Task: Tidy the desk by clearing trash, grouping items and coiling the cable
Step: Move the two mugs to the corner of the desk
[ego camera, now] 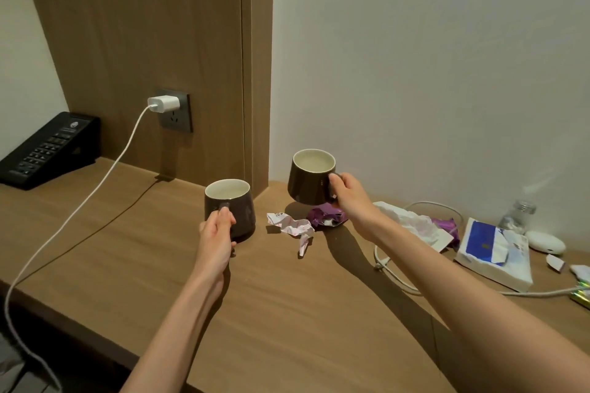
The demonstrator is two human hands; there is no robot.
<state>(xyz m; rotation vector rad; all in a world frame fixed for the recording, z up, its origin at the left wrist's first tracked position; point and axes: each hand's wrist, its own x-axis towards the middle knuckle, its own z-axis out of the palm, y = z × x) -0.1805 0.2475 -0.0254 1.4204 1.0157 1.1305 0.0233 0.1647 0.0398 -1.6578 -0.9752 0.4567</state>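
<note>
My left hand [217,230] grips the handle of a dark brown mug [233,201] that stands on the wooden desk [281,303]. My right hand [349,193] holds a second dark brown mug [309,180] by its handle, lifted above the desk near the wall. Below that mug lie a crumpled white and pink wrapper [292,225] and a purple wrapper [327,215]. A white cable [105,175] runs from a charger [162,104] in the wall socket down over the desk's front edge. Another white cable [396,277] lies on the desk at the right.
A black telephone [48,150] sits at the far left. At the right are crumpled paper [412,222], another purple wrapper [447,226], a tissue pack [495,254], a small glass jar [517,215], a white oval case [544,242] and small scraps.
</note>
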